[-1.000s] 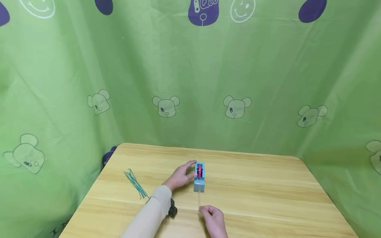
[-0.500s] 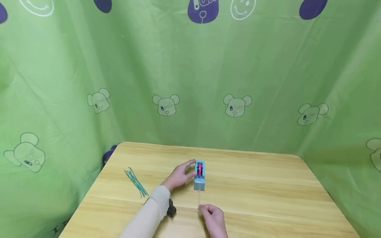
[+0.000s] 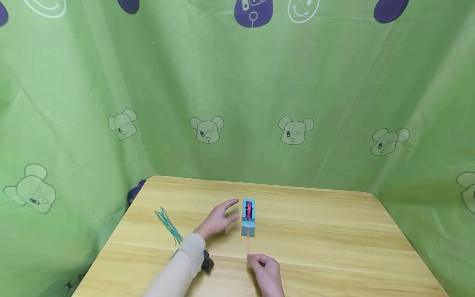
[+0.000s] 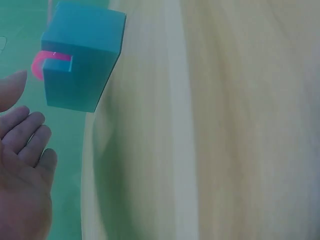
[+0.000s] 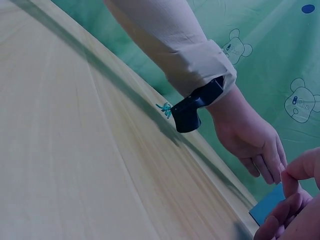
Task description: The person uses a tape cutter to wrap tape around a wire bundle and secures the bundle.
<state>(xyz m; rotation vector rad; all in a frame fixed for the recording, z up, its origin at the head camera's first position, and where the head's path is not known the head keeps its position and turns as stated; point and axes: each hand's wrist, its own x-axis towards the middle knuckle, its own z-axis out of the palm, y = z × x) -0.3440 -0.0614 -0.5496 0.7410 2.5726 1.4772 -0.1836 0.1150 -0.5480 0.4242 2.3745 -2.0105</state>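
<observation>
Tape, a narrow clear strip, runs from the light-blue box-shaped dispenser toward the near side of the pale wood-grain table. The dispenser stands upright near the middle of the tabletop, with a bright pink ring-shaped core set in its slot. The right hand, nearer than the dispenser, pinches the near end of the tape between thumb and forefinger. The left hand is released, thumb and fingers spread just left of the dispenser without touching it. A cream cloth sleeve covers the left forearm, and a small black camera is at that wrist. Farther left lies a loose bundle of thin teal strands. Behind the table hangs a green curtain printed with bear heads.
</observation>
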